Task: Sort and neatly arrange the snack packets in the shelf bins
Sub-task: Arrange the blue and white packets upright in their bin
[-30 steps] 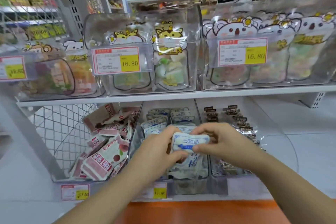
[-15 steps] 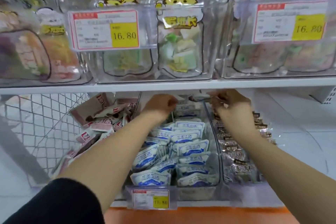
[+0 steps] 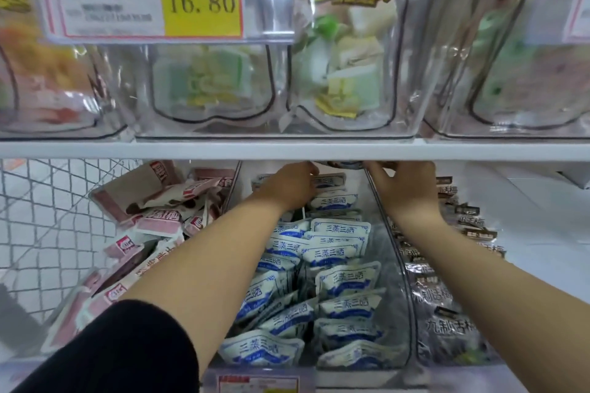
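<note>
Through the head camera, your left hand [image 3: 289, 183] and right hand [image 3: 404, 188] reach to the back of the clear plastic middle bin [image 3: 391, 252], just under the white shelf board [image 3: 159, 150]. Each pinches one end of a small white-and-blue snack packet [image 3: 344, 165], held above the rows of matching packets [image 3: 338, 252]. Pink packets [image 3: 159, 217] fill the bin on the left, and dark brown packets [image 3: 447, 329] fill the one on the right.

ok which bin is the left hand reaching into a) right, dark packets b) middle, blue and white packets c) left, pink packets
b: the left hand is over the blue and white packets at the back of the middle bin
</note>
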The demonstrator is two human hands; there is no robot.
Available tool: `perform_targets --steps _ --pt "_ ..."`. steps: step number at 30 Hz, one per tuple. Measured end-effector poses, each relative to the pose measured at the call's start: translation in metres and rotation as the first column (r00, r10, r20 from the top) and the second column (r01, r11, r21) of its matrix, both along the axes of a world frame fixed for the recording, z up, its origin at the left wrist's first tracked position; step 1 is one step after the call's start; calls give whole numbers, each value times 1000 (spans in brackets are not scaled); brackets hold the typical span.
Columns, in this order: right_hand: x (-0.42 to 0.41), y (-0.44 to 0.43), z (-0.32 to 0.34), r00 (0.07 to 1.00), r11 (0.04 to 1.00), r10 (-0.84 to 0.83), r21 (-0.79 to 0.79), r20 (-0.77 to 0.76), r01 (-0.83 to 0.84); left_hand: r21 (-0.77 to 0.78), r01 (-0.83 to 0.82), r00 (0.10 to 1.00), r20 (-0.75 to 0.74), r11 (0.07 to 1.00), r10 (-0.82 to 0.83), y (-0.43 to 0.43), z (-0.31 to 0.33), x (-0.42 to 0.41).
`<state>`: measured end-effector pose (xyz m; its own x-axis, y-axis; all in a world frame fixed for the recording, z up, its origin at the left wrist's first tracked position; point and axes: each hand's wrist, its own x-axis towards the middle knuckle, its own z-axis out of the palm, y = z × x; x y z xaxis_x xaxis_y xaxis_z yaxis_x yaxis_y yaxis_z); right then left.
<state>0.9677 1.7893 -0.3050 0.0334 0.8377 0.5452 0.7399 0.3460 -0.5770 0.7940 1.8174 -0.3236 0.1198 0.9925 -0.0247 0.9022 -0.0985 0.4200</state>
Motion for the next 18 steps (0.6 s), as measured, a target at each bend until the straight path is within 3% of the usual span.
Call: perform_targets --steps 6,11,18 --pt "-1 0 -2 1000 1000 17 7 -22 -17 3 -19 998 -52 1000 19 1 -6 -3" --pt "-2 1 -3 999 999 34 -14 -17 -35 49 15 984 -181 999 -6 -5 -8 1" --pt "-3 5 -6 998 998 55 -8 0 -55 26 -80 996 -38 996 81 4 -13 -2"
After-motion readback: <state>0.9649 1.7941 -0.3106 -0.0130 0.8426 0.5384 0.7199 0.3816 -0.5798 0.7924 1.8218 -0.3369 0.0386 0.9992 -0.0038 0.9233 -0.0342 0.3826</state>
